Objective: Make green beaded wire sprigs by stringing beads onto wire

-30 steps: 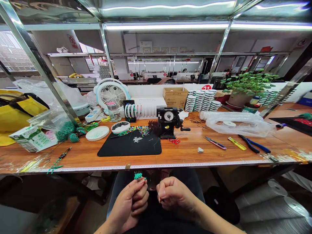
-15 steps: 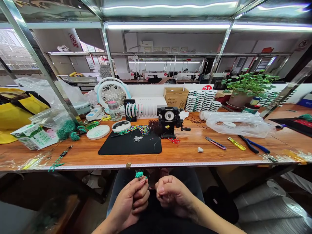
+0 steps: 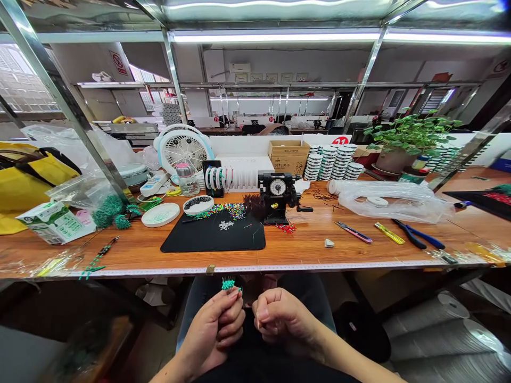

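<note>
Between the thumb and fingers of my left hand (image 3: 220, 323) is a small bunch of green beads on thin wires (image 3: 228, 284), bead ends up. My right hand (image 3: 281, 317) is just to its right, over my lap, fingers curled and thumb pressed on the index finger; whatever it pinches is too small to make out. Both hands are below the table's front edge. Above them on the table lies a black mat (image 3: 211, 239) with silver-white pieces (image 3: 225, 226) and multicoloured beads (image 3: 233, 211).
A black hand-cranked winder (image 3: 277, 199) with white spools (image 3: 243, 179) stands behind the mat. To the right are a pink cutter (image 3: 353, 232), a yellow knife (image 3: 388, 233) and blue-handled pliers (image 3: 417, 235). White dishes (image 3: 160, 215) sit at left. A ruler strip (image 3: 303, 268) runs along the edge.
Both hands hold nearly the same pose and place. The view has shifted very slightly; the green bead bunch is still in my left hand.
</note>
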A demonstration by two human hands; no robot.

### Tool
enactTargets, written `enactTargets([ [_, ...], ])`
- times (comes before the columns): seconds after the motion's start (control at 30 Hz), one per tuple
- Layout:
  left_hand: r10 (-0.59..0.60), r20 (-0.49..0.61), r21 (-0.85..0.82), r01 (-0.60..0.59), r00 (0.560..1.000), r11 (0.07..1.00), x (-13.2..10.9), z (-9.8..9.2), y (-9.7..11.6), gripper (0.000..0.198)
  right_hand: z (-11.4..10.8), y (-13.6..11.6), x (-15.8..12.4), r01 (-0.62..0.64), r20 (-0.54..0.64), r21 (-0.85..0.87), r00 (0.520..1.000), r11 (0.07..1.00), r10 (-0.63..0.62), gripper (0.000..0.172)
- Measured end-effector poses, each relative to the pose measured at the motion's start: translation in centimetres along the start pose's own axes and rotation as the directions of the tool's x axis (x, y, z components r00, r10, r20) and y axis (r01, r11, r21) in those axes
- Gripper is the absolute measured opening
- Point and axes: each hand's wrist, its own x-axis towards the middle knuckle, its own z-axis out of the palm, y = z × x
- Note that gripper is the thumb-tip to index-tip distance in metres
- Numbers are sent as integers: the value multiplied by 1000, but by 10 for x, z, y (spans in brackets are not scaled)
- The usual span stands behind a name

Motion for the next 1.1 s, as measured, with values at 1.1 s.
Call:
enactTargets([
  [1.1,366,-235,471,-224,901,853,2,-4,-2,22,5,-14,-4,263,17,-808,905,527,-426,19],
])
